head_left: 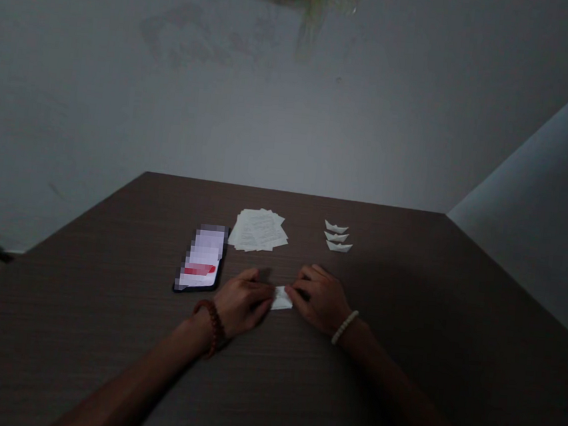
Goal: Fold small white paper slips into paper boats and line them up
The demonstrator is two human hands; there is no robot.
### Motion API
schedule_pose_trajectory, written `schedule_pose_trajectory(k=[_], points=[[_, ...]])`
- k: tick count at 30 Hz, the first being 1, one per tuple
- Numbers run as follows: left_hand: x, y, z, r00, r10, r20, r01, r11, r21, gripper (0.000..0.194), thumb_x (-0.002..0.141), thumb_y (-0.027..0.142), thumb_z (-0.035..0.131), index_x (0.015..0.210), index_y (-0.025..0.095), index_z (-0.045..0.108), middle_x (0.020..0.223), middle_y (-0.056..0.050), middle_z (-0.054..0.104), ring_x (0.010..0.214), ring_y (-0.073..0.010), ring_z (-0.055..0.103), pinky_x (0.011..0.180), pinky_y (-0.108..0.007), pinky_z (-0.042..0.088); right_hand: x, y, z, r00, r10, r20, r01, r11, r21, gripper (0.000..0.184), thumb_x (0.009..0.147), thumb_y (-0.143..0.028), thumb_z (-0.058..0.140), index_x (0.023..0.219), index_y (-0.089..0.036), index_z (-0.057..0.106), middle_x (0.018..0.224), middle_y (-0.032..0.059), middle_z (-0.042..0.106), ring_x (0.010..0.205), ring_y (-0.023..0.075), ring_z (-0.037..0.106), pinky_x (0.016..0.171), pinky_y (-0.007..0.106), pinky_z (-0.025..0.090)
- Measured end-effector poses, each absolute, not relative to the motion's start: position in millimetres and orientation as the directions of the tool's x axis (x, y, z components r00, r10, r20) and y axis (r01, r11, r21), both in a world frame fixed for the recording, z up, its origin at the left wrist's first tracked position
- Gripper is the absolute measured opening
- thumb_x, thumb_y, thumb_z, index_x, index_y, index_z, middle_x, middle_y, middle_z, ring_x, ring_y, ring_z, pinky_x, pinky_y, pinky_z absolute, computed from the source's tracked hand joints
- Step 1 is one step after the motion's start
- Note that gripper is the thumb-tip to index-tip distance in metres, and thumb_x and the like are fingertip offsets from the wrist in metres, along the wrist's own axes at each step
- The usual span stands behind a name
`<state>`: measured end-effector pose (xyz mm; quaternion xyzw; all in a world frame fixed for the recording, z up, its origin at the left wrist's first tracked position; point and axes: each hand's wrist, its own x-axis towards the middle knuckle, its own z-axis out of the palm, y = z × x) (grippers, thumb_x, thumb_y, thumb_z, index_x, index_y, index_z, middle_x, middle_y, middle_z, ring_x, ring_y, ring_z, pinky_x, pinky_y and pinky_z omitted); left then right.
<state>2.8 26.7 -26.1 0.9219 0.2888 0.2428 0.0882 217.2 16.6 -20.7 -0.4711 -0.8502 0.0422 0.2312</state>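
A small white piece of folded paper [282,298] lies on the dark table between my hands. My left hand [244,301], with a reddish-brown bead bracelet at the wrist, is closed on the paper's left end. The fingertips of my right hand [322,298] press on its upper right corner; a pale bead bracelet circles that wrist. Parts of the paper are hidden under the fingers. Beyond my right hand, three small white paper boats [336,237] stand in a column. A loose stack of printed paper sheets [259,231] lies beyond my left hand.
To the left of my left hand lies a phone [202,259] with its screen lit and partly blurred out. The brown wood-grain table [267,392] reaches back to a grey wall [292,127] with stains and a tape-like patch near the top.
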Motion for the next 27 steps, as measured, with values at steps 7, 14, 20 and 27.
schedule_pose_trajectory(k=[7,14,20,27], points=[[0.8,27.2,-23.6,0.715,0.59,0.374,0.486,-0.805,0.34,0.019,0.085,0.014,0.048,0.083,0.017,0.067,0.077,-0.005,0.068,0.071,-0.0184,0.052,0.073,-0.034,0.044,212.4,26.4,-25.2,-0.473,0.805,0.359,0.77,0.575,-0.275,0.023,0.082,-0.039,0.064,0.074,-0.018,0.064,0.081,0.0032,0.06,0.081,0.017,0.05,0.068,0.028,0.036],[0.7,25.5,-22.9,0.728,0.59,0.349,0.525,-0.807,0.271,0.021,0.087,0.015,0.046,0.087,0.018,0.067,0.077,-0.005,0.067,0.075,-0.0194,0.052,0.072,-0.034,0.045,211.6,29.1,-25.6,-0.6,0.71,0.368,0.654,0.7,-0.285,0.015,0.089,-0.028,0.057,0.084,-0.018,0.067,0.084,0.0035,0.061,0.081,0.0156,0.051,0.072,0.027,0.038],[0.2,24.2,-23.3,0.731,0.594,0.335,0.553,-0.804,0.219,0.021,0.087,0.018,0.048,0.095,0.018,0.067,0.078,-0.005,0.068,0.075,-0.0214,0.052,0.071,-0.036,0.044,219.0,27.9,-23.6,-0.709,0.624,0.329,0.583,0.781,-0.223,0.012,0.088,-0.021,0.055,0.088,-0.02,0.067,0.088,0.0031,0.06,0.081,0.015,0.05,0.072,0.027,0.038],[-1.0,26.3,-29.0,0.722,0.599,0.347,0.524,-0.801,0.29,0.022,0.088,0.019,0.048,0.102,0.018,0.064,0.1,-0.006,0.068,0.085,-0.0208,0.056,0.08,-0.038,0.045,226.9,14.6,-14.8,-0.747,0.61,0.264,0.576,0.792,-0.199,0.025,0.084,-0.016,0.054,0.105,-0.023,0.064,0.101,0.0057,0.058,0.087,0.0183,0.048,0.075,0.03,0.038]])
